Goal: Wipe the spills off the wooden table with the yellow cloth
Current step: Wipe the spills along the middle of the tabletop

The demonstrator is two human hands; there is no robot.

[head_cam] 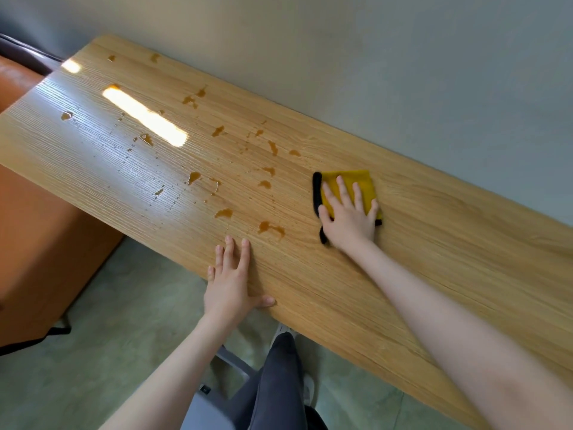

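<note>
At the far left stood one orange seat (37, 212) beside the wooden table (434, 274). The spills (269, 226) lay on the left and middle of the table, about twenty brown splashes, plus tiny drops too small to count. Two bright light spots shone among them. Your left hand (231, 287) lay flat on the near edge, its fingers spread a little, holding nothing. One splash sat just beyond your fingertips. Your right hand (348, 217) pressed flat on the one yellow cloth (366, 184), fingers spread apart on top. The cloth had a black edge and lay right of the spills, near the wall (403, 57).
</note>
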